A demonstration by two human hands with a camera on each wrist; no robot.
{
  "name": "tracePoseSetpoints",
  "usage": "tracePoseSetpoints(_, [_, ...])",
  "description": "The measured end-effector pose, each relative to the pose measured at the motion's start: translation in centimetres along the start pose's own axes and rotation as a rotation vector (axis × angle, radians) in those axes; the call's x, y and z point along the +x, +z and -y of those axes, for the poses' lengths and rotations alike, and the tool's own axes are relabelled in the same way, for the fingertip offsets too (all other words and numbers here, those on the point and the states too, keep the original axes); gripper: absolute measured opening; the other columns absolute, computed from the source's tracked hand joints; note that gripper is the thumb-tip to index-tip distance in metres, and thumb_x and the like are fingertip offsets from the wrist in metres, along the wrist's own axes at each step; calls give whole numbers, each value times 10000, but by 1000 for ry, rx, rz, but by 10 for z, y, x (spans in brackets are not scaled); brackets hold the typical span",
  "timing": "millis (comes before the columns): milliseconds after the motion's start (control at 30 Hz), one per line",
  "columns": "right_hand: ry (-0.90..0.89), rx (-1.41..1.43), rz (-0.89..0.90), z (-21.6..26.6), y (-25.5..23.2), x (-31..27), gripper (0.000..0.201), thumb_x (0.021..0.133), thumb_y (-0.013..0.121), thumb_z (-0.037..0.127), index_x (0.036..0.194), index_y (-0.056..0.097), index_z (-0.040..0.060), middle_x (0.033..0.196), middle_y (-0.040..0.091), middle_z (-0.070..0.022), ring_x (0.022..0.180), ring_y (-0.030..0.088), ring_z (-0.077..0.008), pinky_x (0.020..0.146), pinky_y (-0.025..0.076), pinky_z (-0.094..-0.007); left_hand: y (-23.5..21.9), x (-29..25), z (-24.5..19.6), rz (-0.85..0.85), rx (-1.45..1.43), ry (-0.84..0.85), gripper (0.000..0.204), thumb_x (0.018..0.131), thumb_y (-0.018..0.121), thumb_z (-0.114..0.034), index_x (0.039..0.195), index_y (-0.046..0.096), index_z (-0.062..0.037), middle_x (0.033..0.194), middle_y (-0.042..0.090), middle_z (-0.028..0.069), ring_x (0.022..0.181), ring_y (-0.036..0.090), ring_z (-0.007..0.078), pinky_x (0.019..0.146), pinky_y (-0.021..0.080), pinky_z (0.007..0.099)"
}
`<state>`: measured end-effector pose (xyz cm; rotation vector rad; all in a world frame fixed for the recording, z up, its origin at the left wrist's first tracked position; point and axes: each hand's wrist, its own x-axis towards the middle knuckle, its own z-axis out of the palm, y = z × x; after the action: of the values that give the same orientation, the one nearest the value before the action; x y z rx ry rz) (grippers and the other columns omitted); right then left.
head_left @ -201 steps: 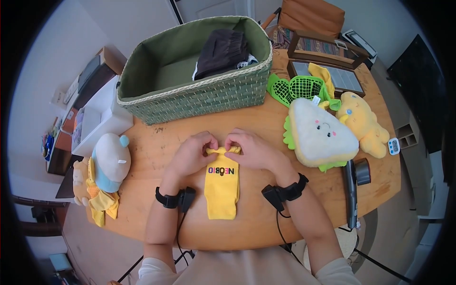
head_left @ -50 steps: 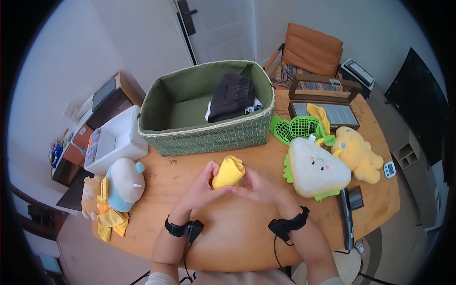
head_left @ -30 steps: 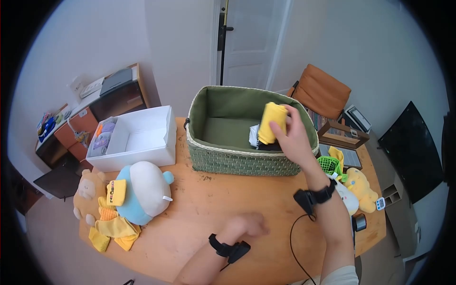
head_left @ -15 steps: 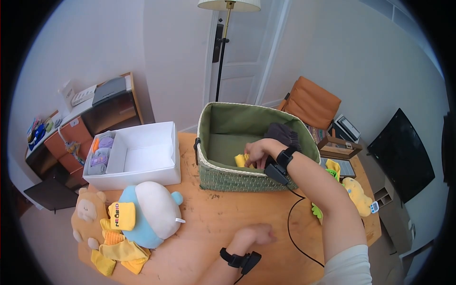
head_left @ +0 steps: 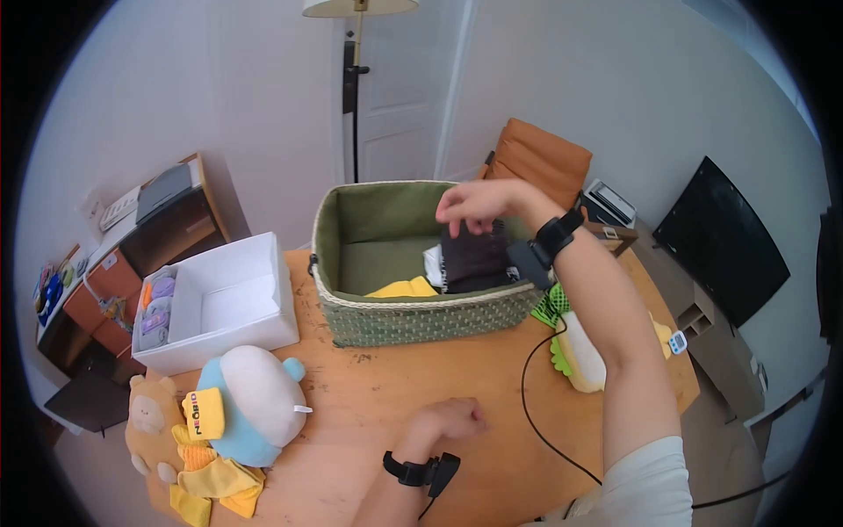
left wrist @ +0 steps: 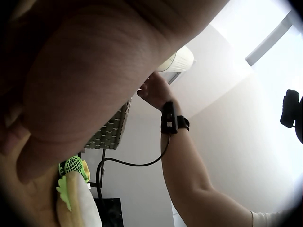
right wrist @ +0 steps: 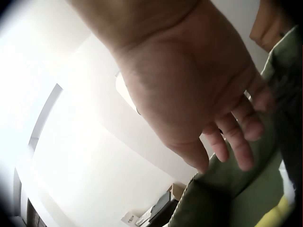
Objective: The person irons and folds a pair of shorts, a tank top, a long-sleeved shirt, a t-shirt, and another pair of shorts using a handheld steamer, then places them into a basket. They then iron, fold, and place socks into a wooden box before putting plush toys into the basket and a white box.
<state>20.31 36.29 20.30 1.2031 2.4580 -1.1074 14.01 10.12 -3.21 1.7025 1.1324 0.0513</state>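
My right hand (head_left: 483, 204) hovers over the right part of the green woven basket (head_left: 421, 318), fingers loosely bent and holding nothing. In the right wrist view its palm and fingers (right wrist: 229, 142) hang free over the green lining. The yellow socks (head_left: 406, 287) lie inside at the front wall, partly hidden by the rim. Beside them is a dark folded garment (head_left: 474, 263) with a white piece (head_left: 433, 265) at its left edge. My left hand (head_left: 455, 417) is low over the table in front of the basket, loosely curled, with nothing in it.
At left stand a white divided box (head_left: 230, 294), a blue-and-white plush (head_left: 259, 400), a brown bear plush (head_left: 151, 422) and yellow socks (head_left: 219, 479), one lettered piece (head_left: 206, 413) against the plush. A sandwich plush (head_left: 584, 356) sits at right. A black cable (head_left: 527, 395) trails from my right wrist.
The yellow socks, flat and then rolled up in both hands, were carried by my right hand into the basket and let go. That hand has risen; the left has withdrawn to the table.
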Motion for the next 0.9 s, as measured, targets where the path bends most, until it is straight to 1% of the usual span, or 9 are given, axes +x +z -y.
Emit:
tracePoseSetpoints(100, [6,143,-111,-49,-37,-61,267,1027,600,349,972,637,90,741,602,22,575,503,-51,478,379,-243,-3,-3,-7,-8,41,2,464,952,652,-448,1231,665,-77,1181,712,177,1132,662,317,961,510,381])
tracePoseSetpoints(167, [94,147,-188,-98,-50,-95,431,1023,591,438,751,583,105,682,568,36,558,473,-58,474,359,-244,-4,-6,-8,-10,57,-11,457,955,653,-437,1237,662,-77,1175,713,181,1130,662,320,958,510,382])
tracePoseSetpoints(333, [377,-51,-201,-193,-20,-143,292,975,655,405,950,664,115,743,599,17,576,500,-81,491,398,-248,-5,-2,-1,-44,44,-19,434,955,657,-414,1231,663,-79,1166,715,169,1100,668,304,944,511,367])
tracePoseSetpoints(400, [284,34,-226,-207,-16,-137,252,975,657,368,949,653,117,742,597,25,582,505,-77,496,408,-250,-1,5,10,-42,41,-9,422,956,655,-407,1221,668,-79,1161,717,162,1093,669,294,940,511,362])
tracePoseSetpoints(533, [134,249,-181,-186,-25,-125,234,965,680,342,955,652,109,728,585,38,546,485,-69,492,410,-254,-6,-3,-2,-35,41,-34,369,967,644,-358,1200,676,-74,1137,725,142,1085,670,269,929,511,355])
tracePoseSetpoints(667, [239,-166,-249,-190,-30,-124,238,965,677,316,921,670,82,786,658,14,603,566,-89,559,474,-267,-1,1,18,-78,-53,-6,310,973,640,-299,1172,688,-66,1109,732,130,1049,674,241,915,515,339])
tracePoseSetpoints(700, [-9,-263,-276,-190,-28,-118,219,959,680,278,912,682,64,814,686,-10,662,598,-92,608,494,-266,-3,2,17,-71,-107,9,285,970,644,-274,1154,695,-62,1091,733,114,1027,670,218,911,514,325])
tracePoseSetpoints(800, [-176,-64,-58,-92,-6,-109,236,954,686,263,1045,666,46,848,692,-43,703,623,-113,645,517,-272,-7,7,15,-51,-201,-9,252,963,655,-240,1122,705,-51,1059,733,82,993,657,175,903,512,302])
tracePoseSetpoints(900, [-193,-294,120,-15,7,-76,336,962,683,279,1176,602,32,840,667,-42,727,658,-139,611,546,-296,-6,10,25,-23,-271,16,245,957,665,-229,1108,707,-42,1043,729,60,980,644,150,898,508,291])
